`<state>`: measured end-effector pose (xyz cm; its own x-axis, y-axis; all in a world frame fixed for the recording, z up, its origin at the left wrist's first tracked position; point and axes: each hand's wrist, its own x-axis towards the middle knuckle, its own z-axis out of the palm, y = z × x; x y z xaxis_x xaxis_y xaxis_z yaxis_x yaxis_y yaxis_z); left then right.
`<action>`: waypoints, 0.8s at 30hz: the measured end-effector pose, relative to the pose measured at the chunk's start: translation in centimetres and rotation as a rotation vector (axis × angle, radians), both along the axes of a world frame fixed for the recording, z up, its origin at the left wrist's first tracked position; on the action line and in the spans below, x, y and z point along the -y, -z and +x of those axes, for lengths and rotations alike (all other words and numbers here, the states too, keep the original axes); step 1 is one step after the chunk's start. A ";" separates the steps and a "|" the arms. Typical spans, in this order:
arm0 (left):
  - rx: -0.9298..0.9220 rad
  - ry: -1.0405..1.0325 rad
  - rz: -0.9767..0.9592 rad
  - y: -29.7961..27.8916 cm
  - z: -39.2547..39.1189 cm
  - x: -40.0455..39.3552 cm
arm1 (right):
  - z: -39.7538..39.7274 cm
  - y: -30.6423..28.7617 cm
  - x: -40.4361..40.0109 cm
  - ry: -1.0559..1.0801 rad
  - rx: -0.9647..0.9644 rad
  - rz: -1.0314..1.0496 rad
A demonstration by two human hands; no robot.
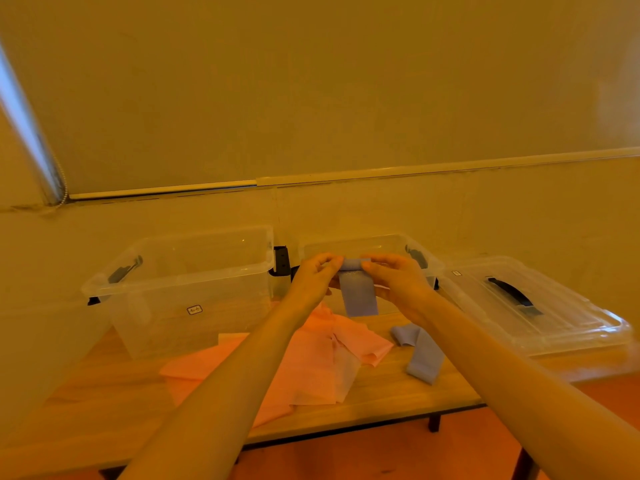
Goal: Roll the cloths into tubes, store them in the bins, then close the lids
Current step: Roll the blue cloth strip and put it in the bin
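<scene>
A narrow blue cloth (358, 296) hangs in the air in front of the right clear bin (391, 242). Its top is rolled into a small tube. My left hand (317, 275) pinches the roll's left end and my right hand (396, 278) pinches its right end. A second blue cloth (420, 355) lies loose on the wooden table (104, 386). A pink cloth (311, 362) lies crumpled under my left forearm. The left clear bin (180, 289) stands open with nothing visible inside.
A clear lid with a black handle (519, 303) lies flat at the table's right end. Both bins stand at the back against the wall (485, 209). The table's front edge runs near my forearms, with orange floor (381, 455) below.
</scene>
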<state>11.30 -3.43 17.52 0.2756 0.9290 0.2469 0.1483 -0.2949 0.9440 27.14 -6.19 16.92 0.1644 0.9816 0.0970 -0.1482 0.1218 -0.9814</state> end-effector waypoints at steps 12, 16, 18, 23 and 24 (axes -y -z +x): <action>-0.007 0.032 0.020 0.2 0.0 0.1 | 0.0 -0.1 0.2 0.015 0.000 -0.033; -0.029 0.019 0.010 0.5 0.0 -0.1 | 0.0 -0.2 0.5 -0.050 0.007 -0.008; -0.028 0.027 0.033 0.6 -0.1 -0.1 | -0.1 -0.2 0.5 -0.066 -0.011 -0.017; -0.020 0.061 0.052 0.7 -0.1 0.0 | -0.3 -0.2 0.5 -0.044 -0.024 -0.070; -0.012 0.068 0.044 0.8 -0.1 -0.1 | -0.2 -0.1 0.5 -0.029 -0.011 -0.060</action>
<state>11.23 -3.37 16.71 0.3407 0.8965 0.2833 0.1377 -0.3456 0.9282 26.89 -6.65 17.02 0.1367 0.9900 0.0357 -0.1619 0.0579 -0.9851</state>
